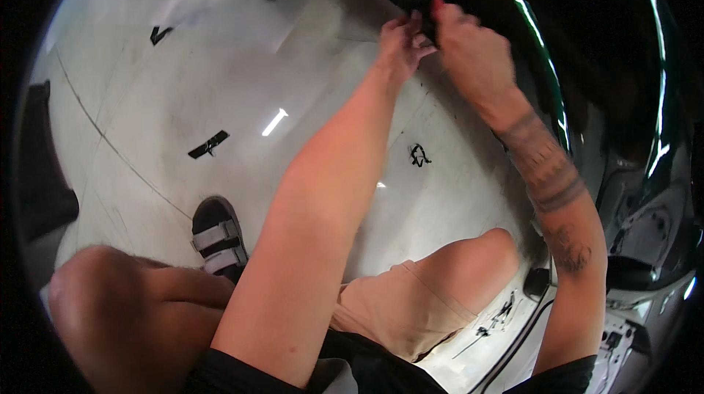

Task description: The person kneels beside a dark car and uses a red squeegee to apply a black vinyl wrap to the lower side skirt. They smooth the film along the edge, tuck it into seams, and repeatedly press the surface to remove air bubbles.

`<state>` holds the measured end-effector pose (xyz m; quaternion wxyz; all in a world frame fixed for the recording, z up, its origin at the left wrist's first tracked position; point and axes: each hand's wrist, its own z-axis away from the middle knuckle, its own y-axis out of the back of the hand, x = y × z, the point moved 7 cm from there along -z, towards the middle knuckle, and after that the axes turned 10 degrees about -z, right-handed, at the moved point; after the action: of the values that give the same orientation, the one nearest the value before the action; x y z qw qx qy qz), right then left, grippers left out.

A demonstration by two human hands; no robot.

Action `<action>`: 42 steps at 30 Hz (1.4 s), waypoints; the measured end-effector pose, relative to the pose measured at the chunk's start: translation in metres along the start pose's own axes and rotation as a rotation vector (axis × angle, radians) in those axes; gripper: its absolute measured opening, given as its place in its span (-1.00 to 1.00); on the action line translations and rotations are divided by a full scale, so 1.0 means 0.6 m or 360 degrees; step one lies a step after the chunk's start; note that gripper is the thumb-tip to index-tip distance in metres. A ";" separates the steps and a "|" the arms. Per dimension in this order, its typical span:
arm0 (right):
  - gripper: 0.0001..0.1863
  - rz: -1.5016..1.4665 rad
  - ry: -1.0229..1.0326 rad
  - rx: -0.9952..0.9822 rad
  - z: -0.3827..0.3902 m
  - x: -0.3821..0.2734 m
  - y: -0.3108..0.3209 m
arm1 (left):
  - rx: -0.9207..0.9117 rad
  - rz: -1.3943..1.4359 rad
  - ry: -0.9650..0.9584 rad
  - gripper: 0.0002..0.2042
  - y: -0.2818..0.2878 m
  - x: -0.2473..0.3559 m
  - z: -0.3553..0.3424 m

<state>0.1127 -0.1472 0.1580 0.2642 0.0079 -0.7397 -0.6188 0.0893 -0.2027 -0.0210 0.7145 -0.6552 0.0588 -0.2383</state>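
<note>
My left hand (402, 48) reaches up to the lower edge of a glossy dark green vehicle panel (546, 34), its fingers curled beside my right hand; what lies between its fingertips is too dark to make out. Close against it, my right hand (473, 56) is closed around a small red tool (438, 5), pointed up at the panel's underside. Most of that tool is hidden by my fingers.
I squat on a pale floor (132, 86) scattered with dark strips (209, 144) and scraps (418, 155). A sandalled foot (216, 232) is below. A dark object (48, 159) stands at far left; more vehicle bodywork (645, 269) curves along my right.
</note>
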 end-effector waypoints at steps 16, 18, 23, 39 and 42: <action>-0.85 -0.1589 -0.1767 0.1823 0.232 0.053 -0.099 | 0.0883 -0.1138 0.0417 -0.62 0.211 0.034 0.107; -0.87 -0.1527 -0.1474 0.1798 0.237 0.037 -0.067 | 0.0768 -0.1570 0.0689 -0.69 0.219 0.033 0.116; -0.78 -0.2304 -0.2357 0.2369 0.373 0.074 -0.130 | -0.0305 -0.2875 0.1403 -0.80 0.135 0.027 0.094; -0.69 -0.2636 -0.2438 0.2794 0.327 -0.033 -0.025 | -0.3043 -0.3121 0.0551 -0.48 -0.395 -0.105 0.232; -0.52 -0.3075 -0.2174 0.2723 0.339 -0.008 0.033 | -0.3167 -0.3192 0.0592 -0.59 -0.473 -0.107 0.247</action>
<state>0.0414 0.0445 0.1550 -0.7262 0.3536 -0.5598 0.1850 0.0169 -0.0490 0.2578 -0.5224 -0.5990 -0.1907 -0.5761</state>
